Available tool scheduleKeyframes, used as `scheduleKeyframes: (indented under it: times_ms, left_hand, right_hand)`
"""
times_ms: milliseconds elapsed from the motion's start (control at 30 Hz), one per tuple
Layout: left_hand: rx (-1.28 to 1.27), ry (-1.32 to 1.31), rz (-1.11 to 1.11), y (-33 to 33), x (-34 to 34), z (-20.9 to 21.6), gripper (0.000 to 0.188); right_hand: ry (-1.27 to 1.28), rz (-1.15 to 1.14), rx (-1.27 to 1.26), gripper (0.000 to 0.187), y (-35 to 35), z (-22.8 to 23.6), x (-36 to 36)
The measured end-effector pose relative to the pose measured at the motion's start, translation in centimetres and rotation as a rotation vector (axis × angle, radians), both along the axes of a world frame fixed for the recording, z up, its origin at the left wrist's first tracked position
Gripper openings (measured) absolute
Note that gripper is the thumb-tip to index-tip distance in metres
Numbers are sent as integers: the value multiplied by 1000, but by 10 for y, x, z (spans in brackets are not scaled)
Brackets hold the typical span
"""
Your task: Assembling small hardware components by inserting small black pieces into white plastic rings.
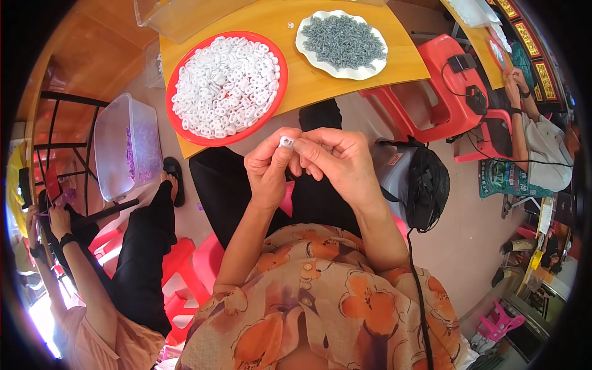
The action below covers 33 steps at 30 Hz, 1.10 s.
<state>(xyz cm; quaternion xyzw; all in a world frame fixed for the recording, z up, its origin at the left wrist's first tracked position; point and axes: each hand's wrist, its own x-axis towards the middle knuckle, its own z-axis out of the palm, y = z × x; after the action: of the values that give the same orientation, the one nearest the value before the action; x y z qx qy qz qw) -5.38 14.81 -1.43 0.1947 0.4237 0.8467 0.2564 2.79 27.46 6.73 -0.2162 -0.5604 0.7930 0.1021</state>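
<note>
A small white plastic piece (286,141) with dark holes is pinched between the fingertips of both hands, above my lap. My left hand (266,161) has its thumb and forefinger closed on the piece's left side. From the other side my right hand (342,161) presses thumb against forefinger at its edge; anything else tucked in those fingers is hidden. Just beyond is a round red tray (221,141), heaped with many similar white pieces. Farther right, a white scalloped plate (356,74) carries a pile of small, slender grey-green parts (345,42).
Both dishes rest on a yellow wooden table (398,58). Red stools (441,92) and a black bag (428,185) stand right. To the left is a clear bin (117,145) with purple bits, beside a seated person (105,308). Another person's hands (515,86) work far right.
</note>
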Motion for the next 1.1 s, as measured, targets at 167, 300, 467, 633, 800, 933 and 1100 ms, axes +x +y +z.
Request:
scheduleKeyframes:
  times_ms: [167,300,467,633,800,933,1100]
  left_hand:
    - [-130,56,-43,13,-7,1,31]
    - [-384,23,-5,50,-24,1,39]
    - [-415,-21,-28,95,-28,-23,41]
    - [-455,-150,64,118,-32,-31,36]
    - [-379,-265,142,125,-28,-30,31]
    - [-381,-306,172,126,-26,-35,26]
    - [-385,-293,146,127,-32,-42,25]
  right_hand:
    - [-1,63,135,18,28,-6,-9]
    - [-78,-145,534,16,62,-36,-27]
    - [7,-279,921,14,92,-83,-40]
    - [36,-290,1041,8,95,-104,-44]
    - [158,-271,1139,9,97,-105,-47]
    - [139,-259,1172,11,95,-109,-46]
    - [136,-284,1201,12,97,-121,-50]
